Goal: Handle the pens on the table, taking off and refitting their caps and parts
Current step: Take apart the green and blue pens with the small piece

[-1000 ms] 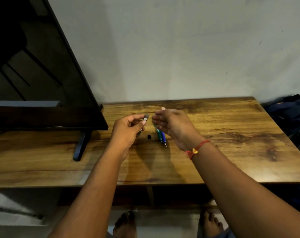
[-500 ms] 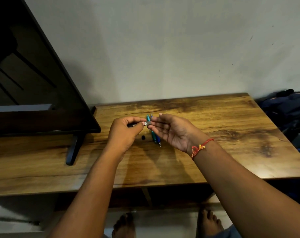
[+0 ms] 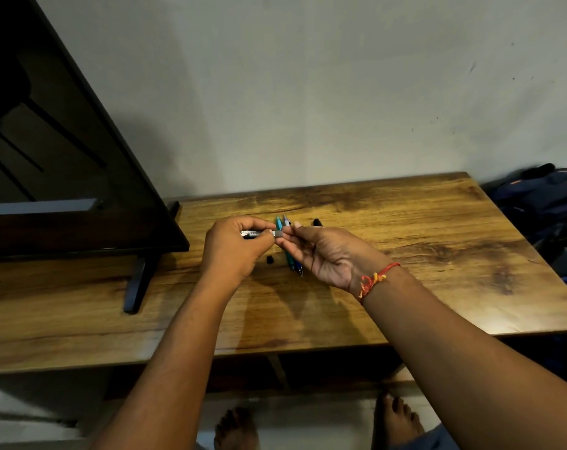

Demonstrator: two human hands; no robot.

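Since a moment ago the right hand (image 3: 327, 254) has closed in from the right, so its fingertips now meet the end of the pen (image 3: 259, 234) that the left hand (image 3: 235, 251) holds level above the desk (image 3: 405, 254). The left hand is curled around the pen's barrel; the right hand pinches a small grey piece (image 3: 279, 233) at the pen's right end with thumb and forefinger, its other fingers loosely spread. Whether that piece is going on or coming off I cannot tell, though it looks seated against the barrel. On the desk, just beyond and under the hands, lie a teal pen (image 3: 287, 251) and a blue pen (image 3: 296, 266) side by side, apparently whole; a small black part (image 3: 269, 259) lies loose near them, and another black piece (image 3: 317, 222) rests farther back. As I judge it, one pen is in hand, and the loose parts suggest refitting remains.
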